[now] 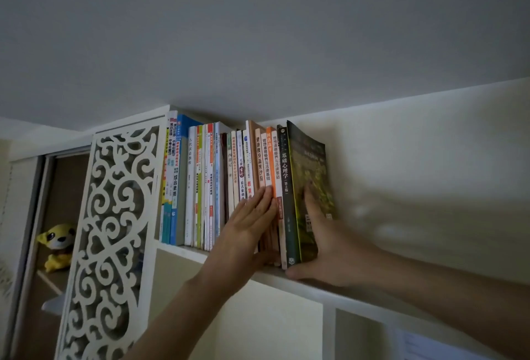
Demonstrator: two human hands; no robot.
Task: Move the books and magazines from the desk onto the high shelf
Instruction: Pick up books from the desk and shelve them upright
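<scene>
A row of upright books (218, 184) fills the left part of the high white shelf (329, 288) just under the ceiling. At the row's right end stands a dark green book (311, 164). My right hand (327, 245) grips its lower part, fingers flat on the cover and thumb under the shelf's front edge. My left hand (249, 222) lies flat with straight fingers against the spines of the orange and pink books (269, 159) beside it. The desk is out of view.
A white carved lattice panel (111, 230) stands left of the books. Behind it an open wardrobe holds a yellow plush toy (57, 245). The shelf runs on to the right along the bare wall (430, 187). The ceiling is close above the book tops.
</scene>
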